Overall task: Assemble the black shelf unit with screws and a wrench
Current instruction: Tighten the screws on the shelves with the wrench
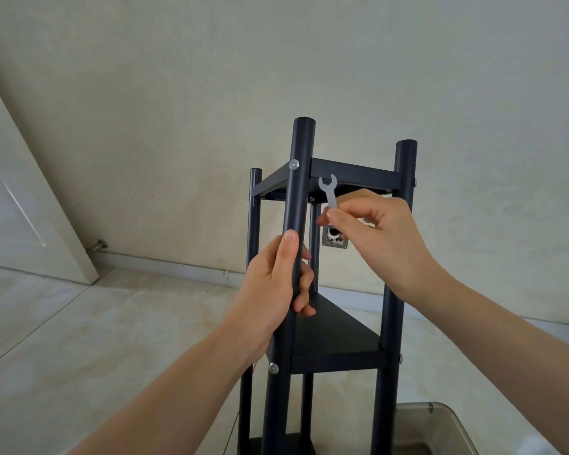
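Note:
The black shelf unit (355,174) stands upright in the middle of the head view, with round black posts and flat black shelves. My left hand (276,284) is wrapped around the near left post (301,192), between the top shelf and the middle shelf (335,330). My right hand (375,231) pinches a small silver wrench (329,192) by its lower end; the open jaw points up, just under the top shelf's front edge. Silver screw heads show on the near left post at the top shelf (294,164) and at the middle shelf (273,368).
A pale wall rises behind the unit, with a small metal wall plate (335,239) low behind the posts. A white door (30,208) leans open at the left with a door stop (100,244). A grey glass-like tabletop corner (440,425) sits at the bottom right. Light tiled floor surrounds the unit.

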